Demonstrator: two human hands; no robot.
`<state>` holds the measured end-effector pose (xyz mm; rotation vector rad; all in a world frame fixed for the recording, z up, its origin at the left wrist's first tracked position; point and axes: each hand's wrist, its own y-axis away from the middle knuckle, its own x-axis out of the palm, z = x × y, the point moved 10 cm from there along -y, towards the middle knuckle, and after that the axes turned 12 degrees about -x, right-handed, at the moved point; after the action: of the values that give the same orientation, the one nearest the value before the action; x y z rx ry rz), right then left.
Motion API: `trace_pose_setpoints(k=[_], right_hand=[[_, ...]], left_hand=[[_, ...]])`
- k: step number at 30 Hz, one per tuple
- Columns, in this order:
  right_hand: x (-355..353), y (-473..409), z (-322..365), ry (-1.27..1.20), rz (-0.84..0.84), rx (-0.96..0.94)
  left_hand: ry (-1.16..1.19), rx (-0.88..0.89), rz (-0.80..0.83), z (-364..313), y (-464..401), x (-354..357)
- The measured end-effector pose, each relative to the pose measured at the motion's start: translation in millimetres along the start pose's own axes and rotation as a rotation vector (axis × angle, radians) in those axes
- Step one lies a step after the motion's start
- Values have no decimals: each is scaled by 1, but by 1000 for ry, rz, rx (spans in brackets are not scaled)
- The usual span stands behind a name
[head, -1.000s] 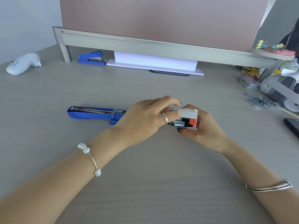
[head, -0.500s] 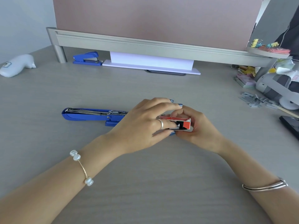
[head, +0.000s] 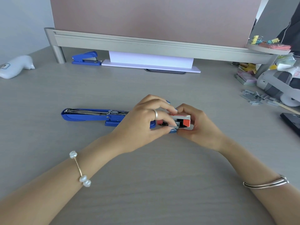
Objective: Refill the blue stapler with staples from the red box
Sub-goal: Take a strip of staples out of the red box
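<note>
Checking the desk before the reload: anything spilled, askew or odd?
Yes: loose staple strips lie scattered at the desk's far right edge, outside the red box held in the right hand. The blue stapler lying opened out flat suits reloading. Nothing else stands out.

A grey bench [head: 146, 184] fills most of the frame. A pink partition panel [head: 146, 17] on a grey rail spans the top. At upper left, a small blue stapler [head: 86, 58] sits just beside a white paper stand [head: 151, 61]. A white object [head: 16, 66] lies at the far left edge. Loose staple strips [head: 256, 98] are scattered at right, near a grey-and-white device [head: 279, 85]. A dark phone [head: 292, 122] lies at the right edge.
</note>
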<state>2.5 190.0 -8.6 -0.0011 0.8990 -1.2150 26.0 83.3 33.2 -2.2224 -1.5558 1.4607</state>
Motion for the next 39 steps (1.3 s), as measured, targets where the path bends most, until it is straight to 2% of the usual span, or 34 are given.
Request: trace_pose_setpoints(k=[5, 9, 13, 17, 22, 27, 39], right_hand=[[-1, 0, -2, 4, 7, -4], [5, 1, -4, -68, 49, 24], [4, 0, -5, -64, 40, 19], [4, 0, -5, -44, 38, 10], [2, 0, -3, -33, 31, 9], [1, 0, -3, -14, 21, 3], [4, 1, -2, -53, 33, 36]], left_hand=[[323, -214, -25, 13, -2, -11], [467, -305, -146, 24, -4, -27], [377, -375, -87, 34, -4, -20], [294, -373, -6, 35, -1, -9], [181, -323, -37, 30, -2, -12], [145, -260, -108, 21, 0, -16], [204, -298, -14, 29, -1, -8]])
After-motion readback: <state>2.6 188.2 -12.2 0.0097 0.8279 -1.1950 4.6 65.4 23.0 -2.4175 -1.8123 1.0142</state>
